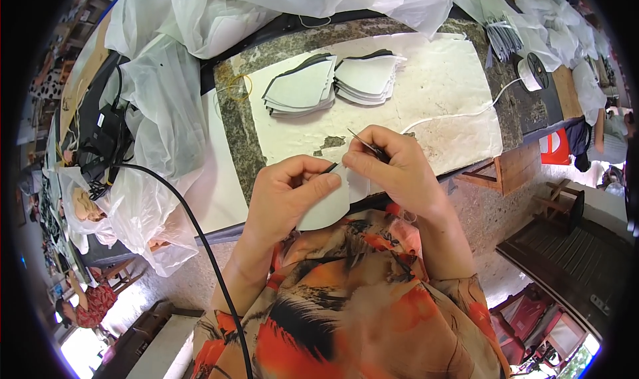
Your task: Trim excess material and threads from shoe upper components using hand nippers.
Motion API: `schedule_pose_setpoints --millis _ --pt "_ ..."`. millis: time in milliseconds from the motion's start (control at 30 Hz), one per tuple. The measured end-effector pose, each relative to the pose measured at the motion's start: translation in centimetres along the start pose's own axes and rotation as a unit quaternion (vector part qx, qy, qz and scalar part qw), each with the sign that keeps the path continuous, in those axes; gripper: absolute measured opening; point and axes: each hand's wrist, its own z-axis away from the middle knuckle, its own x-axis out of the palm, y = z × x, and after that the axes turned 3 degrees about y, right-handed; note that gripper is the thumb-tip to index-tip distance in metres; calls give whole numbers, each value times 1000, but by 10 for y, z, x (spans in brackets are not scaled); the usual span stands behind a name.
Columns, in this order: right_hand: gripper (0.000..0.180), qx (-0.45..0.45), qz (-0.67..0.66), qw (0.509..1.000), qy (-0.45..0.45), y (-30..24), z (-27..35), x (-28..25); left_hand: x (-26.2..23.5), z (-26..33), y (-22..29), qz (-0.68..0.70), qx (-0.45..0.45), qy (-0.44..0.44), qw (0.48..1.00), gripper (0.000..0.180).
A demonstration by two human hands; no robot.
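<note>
Close to my body, my left hand (286, 191) pinches a white curved piece of sheet material (325, 209) between thumb and fingers. A black strip shows along its upper edge. My right hand (399, 162) is closed around a small pointed metal tool (361, 139), its thin tip jutting out to the left; whether it is snips or a blade I cannot tell. The right fingertips meet the piece's top corner. Beyond my hands, two stacks of similar white pieces with dark edges, a left stack (301, 89) and a right stack (367, 79), lie on a worn white board (432, 92).
A white cord (459, 117) runs from a spool (532, 71) at the right toward my right hand. Translucent plastic bags (166, 106) crowd the left and far sides. A black cable (193, 222) crosses at the left. A wooden stool (509, 169) stands at the right.
</note>
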Motion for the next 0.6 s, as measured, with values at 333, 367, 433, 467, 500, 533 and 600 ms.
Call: schedule_pose_setpoints --millis 333,367,433,467,500,533,600 --pt "15 24 -78 997 -3 10 -2 7 8 4 4 57 15 22 998 17" --pt "14 23 -85 996 -4 10 -2 7 8 4 6 73 10 17 997 16" --pt "14 21 -92 996 -7 8 -3 8 7 3 5 73 8 14 997 15" --pt "13 20 -88 996 -6 5 -2 8 7 3 5 74 6 9 997 14" --pt "13 19 -84 996 -4 3 -2 7 7 4 6 74 6 9 997 14" --pt "13 18 -84 996 -4 5 -2 7 7 5 8 71 -2 6 997 14" --pt "13 7 -75 997 4 9 -2 8 7 5 9 68 -10 3 998 14"
